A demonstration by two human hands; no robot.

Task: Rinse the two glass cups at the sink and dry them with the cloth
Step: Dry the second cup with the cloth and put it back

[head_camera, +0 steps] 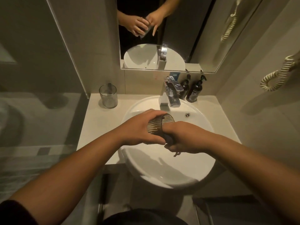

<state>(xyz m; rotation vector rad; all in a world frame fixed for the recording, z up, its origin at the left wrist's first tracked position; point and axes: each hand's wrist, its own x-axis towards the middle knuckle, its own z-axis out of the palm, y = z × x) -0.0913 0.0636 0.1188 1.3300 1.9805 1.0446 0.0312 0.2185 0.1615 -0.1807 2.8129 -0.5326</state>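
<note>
Both hands over the sink basin, one ribbed glass cup between them.
Left hand (138, 127) grips the ribbed glass cup (159, 125), tilted on its side; right hand (181, 137) clutches a dark cloth (168, 138) against it. White sink (170, 172) lies below. Second glass cup (108, 98) stands upright on the table (95, 122), left of the faucet (172, 95).

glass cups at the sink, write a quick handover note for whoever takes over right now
Left hand grips a ribbed glass cup tilted over the basin.
Right hand holds the dark cloth bunched against the cup's lower side.
Second glass cup stands upright on the counter, left of the tap. No water visibly runs.
Done: drying of the held cup is under way.
Left: finish it, set it down; whether the second cup is already rinsed cannot be told.
</note>
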